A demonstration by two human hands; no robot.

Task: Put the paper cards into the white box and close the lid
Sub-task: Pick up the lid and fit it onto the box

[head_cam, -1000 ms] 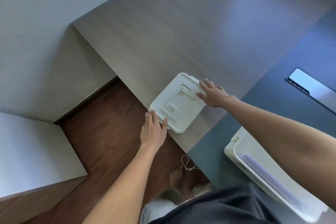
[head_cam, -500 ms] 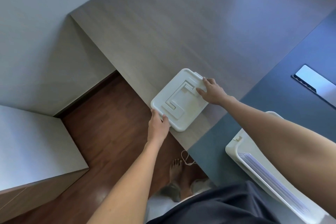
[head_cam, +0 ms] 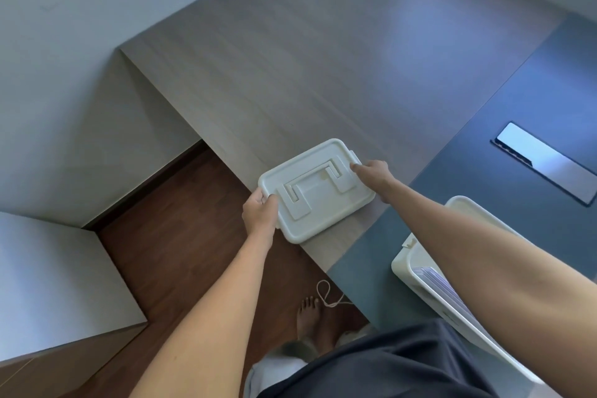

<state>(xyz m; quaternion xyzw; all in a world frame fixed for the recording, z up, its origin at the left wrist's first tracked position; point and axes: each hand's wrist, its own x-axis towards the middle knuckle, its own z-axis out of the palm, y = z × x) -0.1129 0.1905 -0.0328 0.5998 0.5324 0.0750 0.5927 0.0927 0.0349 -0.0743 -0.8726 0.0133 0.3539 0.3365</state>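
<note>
No text, label, brand, number or sign can be read anywhere in view. Only plain moulded ridges are seen on the white lid (head_cam: pixel 318 192).

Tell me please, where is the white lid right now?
In the head view the lid sits centre frame at the near edge of the wooden table, gripped at its ends by the left hand and right hand.

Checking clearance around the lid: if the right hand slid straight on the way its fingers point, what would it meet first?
The right hand already touches the white lid; beyond that, only bare wooden desk, seemingly.
</note>
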